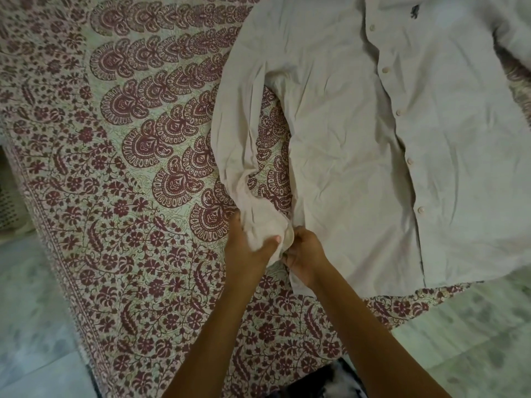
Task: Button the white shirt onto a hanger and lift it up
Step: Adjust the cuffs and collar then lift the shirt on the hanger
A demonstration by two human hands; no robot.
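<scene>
One creased white long-sleeved cotton shirt (344, 139) fills the centre and right of the frame. Five small round pale buttons (398, 112) run down its front; a sixth may sit at the top edge, where the frame cuts it off. One small dark embroidered emblem (414, 11) shows at the upper right. Two sleeves: one full-length sleeve (238, 124) at centre, one second sleeve (514, 33) partly seen at far upper right. Two bare hands at lower centre: one left hand (250, 248), one right hand (304, 254). One maroon-and-cream paisley-printed bedspread (115, 196).
</scene>
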